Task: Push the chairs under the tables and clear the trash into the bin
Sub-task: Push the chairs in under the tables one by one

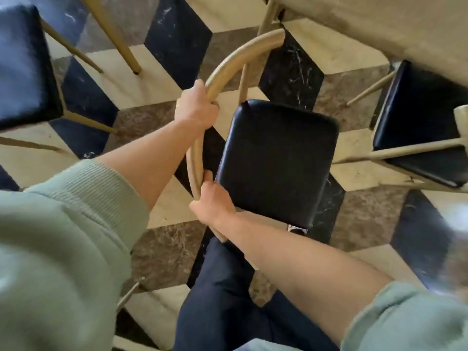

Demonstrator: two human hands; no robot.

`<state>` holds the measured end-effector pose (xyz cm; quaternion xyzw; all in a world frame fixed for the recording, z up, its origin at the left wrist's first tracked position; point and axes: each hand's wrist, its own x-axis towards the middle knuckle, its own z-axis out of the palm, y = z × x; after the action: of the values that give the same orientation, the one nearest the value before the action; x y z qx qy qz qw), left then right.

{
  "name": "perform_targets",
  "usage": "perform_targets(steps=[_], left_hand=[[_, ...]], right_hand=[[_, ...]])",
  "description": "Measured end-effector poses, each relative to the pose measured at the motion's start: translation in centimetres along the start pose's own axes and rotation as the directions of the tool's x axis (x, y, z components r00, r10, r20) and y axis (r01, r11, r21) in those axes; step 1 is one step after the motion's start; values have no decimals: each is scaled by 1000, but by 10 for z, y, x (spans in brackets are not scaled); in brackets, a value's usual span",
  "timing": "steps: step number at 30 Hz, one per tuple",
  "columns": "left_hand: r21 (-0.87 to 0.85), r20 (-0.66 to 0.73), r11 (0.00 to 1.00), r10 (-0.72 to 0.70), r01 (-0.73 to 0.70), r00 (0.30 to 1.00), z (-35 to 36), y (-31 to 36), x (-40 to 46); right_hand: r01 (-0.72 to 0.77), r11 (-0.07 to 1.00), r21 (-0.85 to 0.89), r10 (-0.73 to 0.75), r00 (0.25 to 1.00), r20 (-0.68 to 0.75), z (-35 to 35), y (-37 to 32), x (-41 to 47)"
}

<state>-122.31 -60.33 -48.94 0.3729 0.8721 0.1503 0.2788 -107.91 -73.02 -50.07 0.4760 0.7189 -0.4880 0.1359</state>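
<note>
A chair with a black padded seat (276, 163) and a curved tan backrest rail (235, 57) stands in front of me on the chequered floor. My left hand (195, 107) is closed around the upper part of the rail. My right hand (211, 201) grips the lower part of the same rail, close to my dark trouser leg. The pale table (395, 26) fills the top right corner, and the far end of the rail reaches its edge. No trash or bin is in view.
A second black-seated chair (417, 122) sits at the right, partly under the table. A third black seat (25, 67) with tan legs stands at the left. A table leg (268, 19) drops near the rail's far end.
</note>
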Motion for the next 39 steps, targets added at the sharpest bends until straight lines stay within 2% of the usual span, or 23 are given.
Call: perform_targets(steps=[2, 6, 10, 12, 15, 18, 23, 28, 31, 33, 36, 39], left_hand=[[-2, 35, 1000, 22, -22, 999, -4, -2, 4], [-40, 46, 999, 21, -19, 999, -9, -8, -3], [-102, 47, 991, -82, 86, 996, -11, -21, -16], [-141, 64, 976, -157, 165, 985, -10, -21, -23], [-188, 104, 943, -259, 275, 960, -7, -10, -30], [-280, 168, 886, -334, 370, 928, -1, 14, -38], [-394, 189, 756, -489, 522, 851, 26, 57, -57], [-503, 281, 546, -629, 670, 724, 63, 120, -75], [-594, 421, 353, -630, 723, 652, 86, 154, -83], [-631, 497, 249, -597, 735, 630, 106, 184, -89], [-661, 524, 183, -581, 727, 623, 133, 228, -97], [-674, 525, 157, -584, 721, 618, 140, 246, -91]], right_hand=[[-31, 999, 16, 31, 999, -12, -1, -2, -1], [-61, 998, 4, 61, 997, 52, -8, 0, -6], [-56, 996, -65, 64, 990, 129, -24, 18, -17], [-4, 993, -116, 22, 988, 151, -43, 30, -22], [65, 980, -189, -31, 984, 177, -80, 54, -27], [59, 955, -291, -10, 985, 170, -122, 84, -29], [58, 900, -433, -9, 993, 115, -185, 125, -27], [104, 829, -549, -81, 995, 65, -255, 174, -32], [78, 777, -625, -109, 994, -10, -295, 211, -34], [11, 742, -670, -86, 993, -79, -328, 239, -34], [-82, 710, -699, -52, 984, -169, -374, 272, -32], [-49, 710, -703, -73, 987, -142, -392, 281, -24]])
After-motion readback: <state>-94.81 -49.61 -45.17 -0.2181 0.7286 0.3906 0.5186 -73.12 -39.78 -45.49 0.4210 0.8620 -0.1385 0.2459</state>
